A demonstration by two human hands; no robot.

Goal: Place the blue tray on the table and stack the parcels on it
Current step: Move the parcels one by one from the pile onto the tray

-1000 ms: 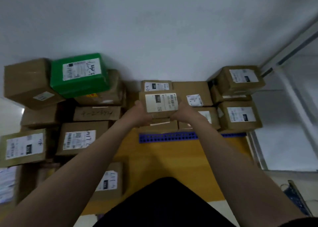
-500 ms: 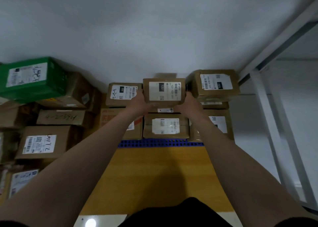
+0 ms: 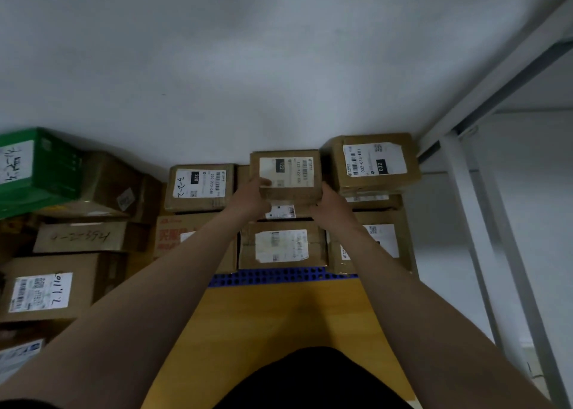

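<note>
- Between our two hands sits the parcel (image 3: 286, 176) marked 122: the left hand (image 3: 251, 198) clasps its left side with the thumb over the label, and the right hand (image 3: 330, 205) presses its right side, so both sets of fingers are closed around this one box.
- We judge the step in hand to be setting this parcel on top of the middle pile, and doing it well means keeping it level, squaring its edges with the box underneath, and letting go only once it sits flat.
- We should also keep it clear of the taller parcel (image 3: 373, 163) marked 032 just to its right, which a sideways nudge could shift.
- Just left of it lies a lower parcel (image 3: 200, 187) marked 220; below it we see a narrow box, then a near box (image 3: 282, 245) with a worn label.
- At the foot of the pile the blue tray (image 3: 279, 276) shows as one perforated edge on the yellow table (image 3: 279, 318), so the tray is already placed.
- Counted: two hands, one tray, one table, and at least seven parcels on the tray, though some are hidden.
- Far left, off the tray, we count one green box (image 3: 34, 166) and at least four brown boxes waiting.
</note>
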